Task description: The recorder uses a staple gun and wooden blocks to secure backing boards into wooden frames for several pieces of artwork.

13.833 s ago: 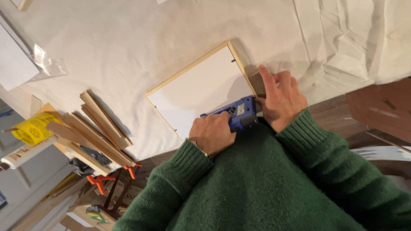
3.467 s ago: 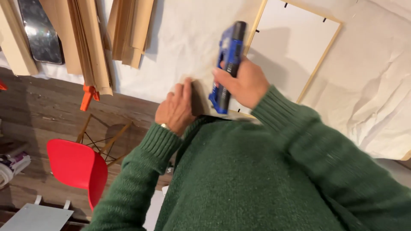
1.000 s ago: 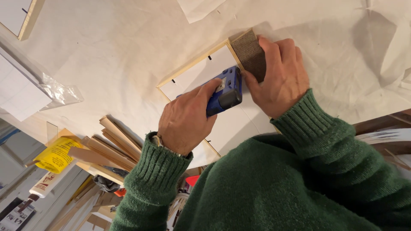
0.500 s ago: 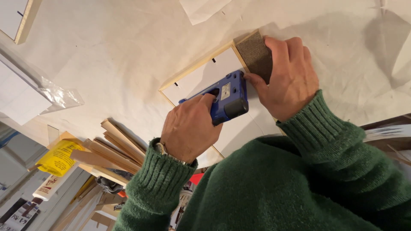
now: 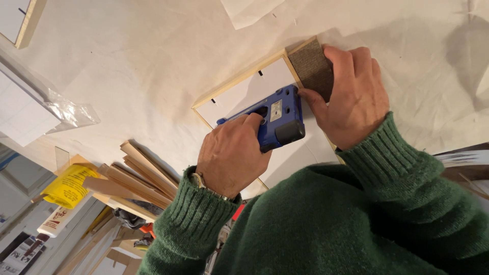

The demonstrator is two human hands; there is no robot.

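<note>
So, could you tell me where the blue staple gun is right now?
The blue staple gun sits mid-frame on the wooden frame's white backing, gripped by the left hand, beside the right hand.

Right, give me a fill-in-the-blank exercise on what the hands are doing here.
1. The left hand grips a ____ stapler-like tool.
2. The right hand presses a brown block on the wooden frame's ____.
3. Both sleeves are ____.
4. Loose wood strips lie on the person's ____ side.

Missing words: blue; corner; green; left
</note>
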